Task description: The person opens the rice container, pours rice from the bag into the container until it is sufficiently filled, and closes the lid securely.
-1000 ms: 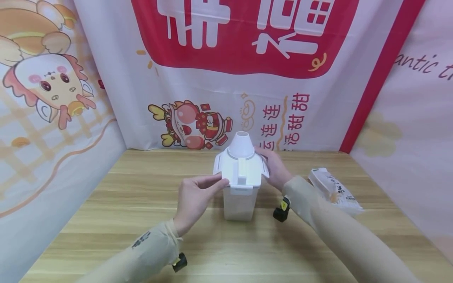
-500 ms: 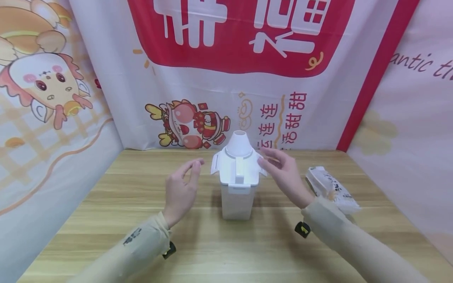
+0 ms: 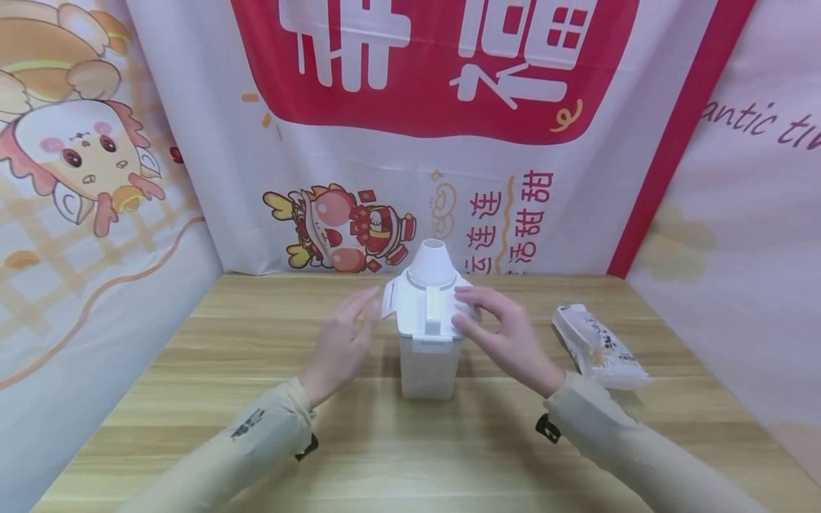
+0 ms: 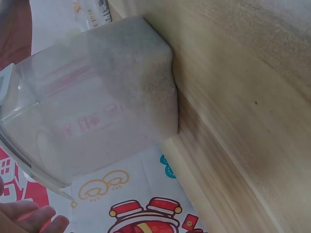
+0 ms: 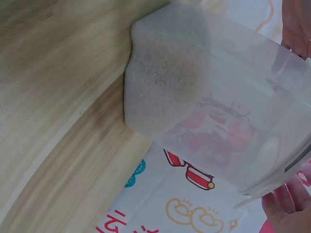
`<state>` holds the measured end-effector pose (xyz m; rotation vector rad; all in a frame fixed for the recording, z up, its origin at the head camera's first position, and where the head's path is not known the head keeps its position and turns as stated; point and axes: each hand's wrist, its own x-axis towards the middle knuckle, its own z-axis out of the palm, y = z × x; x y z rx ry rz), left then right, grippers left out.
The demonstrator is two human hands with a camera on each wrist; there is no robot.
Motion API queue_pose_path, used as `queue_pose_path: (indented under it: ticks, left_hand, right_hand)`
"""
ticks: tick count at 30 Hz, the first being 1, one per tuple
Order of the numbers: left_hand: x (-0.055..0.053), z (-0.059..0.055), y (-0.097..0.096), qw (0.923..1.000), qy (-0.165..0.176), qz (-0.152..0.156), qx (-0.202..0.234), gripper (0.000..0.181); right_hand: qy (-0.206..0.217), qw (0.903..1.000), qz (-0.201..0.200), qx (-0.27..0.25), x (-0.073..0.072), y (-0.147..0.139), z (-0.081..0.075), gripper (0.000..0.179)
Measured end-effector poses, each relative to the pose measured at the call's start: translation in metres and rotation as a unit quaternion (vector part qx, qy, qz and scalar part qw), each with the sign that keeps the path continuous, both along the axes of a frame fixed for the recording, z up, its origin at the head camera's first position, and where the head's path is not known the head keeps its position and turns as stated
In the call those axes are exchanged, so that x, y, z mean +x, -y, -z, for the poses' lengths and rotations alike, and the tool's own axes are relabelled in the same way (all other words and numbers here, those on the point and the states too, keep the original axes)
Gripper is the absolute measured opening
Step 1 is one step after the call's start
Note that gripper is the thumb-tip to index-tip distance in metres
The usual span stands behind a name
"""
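Observation:
A translucent storage container [image 3: 428, 374] stands upright on the table, with pale grain-like contents [image 5: 165, 73] in its lower part. Its white lid [image 3: 409, 313] carries a handle-like bar [image 3: 432, 317] and a white cone-shaped piece [image 3: 432, 263]. A side flap [image 3: 389, 299] sticks out at the lid's left. My left hand [image 3: 340, 349] is just left of the lid, fingers extended, holding nothing. My right hand [image 3: 513, 338] is at the lid's right side, its thumb and fingers spread over the edge; contact is unclear. It covers most of the right flap.
A white printed plastic bag [image 3: 599, 345] lies on the wooden table [image 3: 410, 456] to the right, beyond my right forearm. Printed cloth [image 3: 359, 157] hangs behind the table and along both sides.
Both hands came away from the lid's sides, the left from its front corner. Since half a second ago, both have moved slightly inward toward the lid. The container stays in place.

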<state>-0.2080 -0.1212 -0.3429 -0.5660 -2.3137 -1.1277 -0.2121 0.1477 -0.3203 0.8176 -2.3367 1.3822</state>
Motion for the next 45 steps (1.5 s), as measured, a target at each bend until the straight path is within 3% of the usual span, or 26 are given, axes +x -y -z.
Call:
queue_pose_path:
  ticks: [9, 16, 25, 45]
  left_hand:
    - [-0.004, 0.003, -0.005, 0.9998, 0.009, 0.013, -0.01, 0.041]
    - [-0.005, 0.004, -0.007, 0.9993, 0.031, 0.016, -0.013, 0.041]
    - [-0.009, 0.005, -0.008, 0.9981, 0.055, 0.012, -0.023, 0.044]
    - [-0.013, 0.004, -0.012, 0.9989, 0.036, 0.015, -0.028, 0.044]
  right_hand:
    - [-0.075, 0.9965, -0.022, 0.031, -0.003, -0.001, 0.01, 0.028]
    - [-0.129, 0.9909, -0.034, 0.023, -0.007, 0.001, 0.02, 0.025]
    - [-0.143, 0.9888, -0.042, 0.008, -0.011, -0.002, 0.025, 0.022]
    - [-0.164, 0.9848, -0.055, 0.017, -0.012, -0.006, 0.027, 0.029]
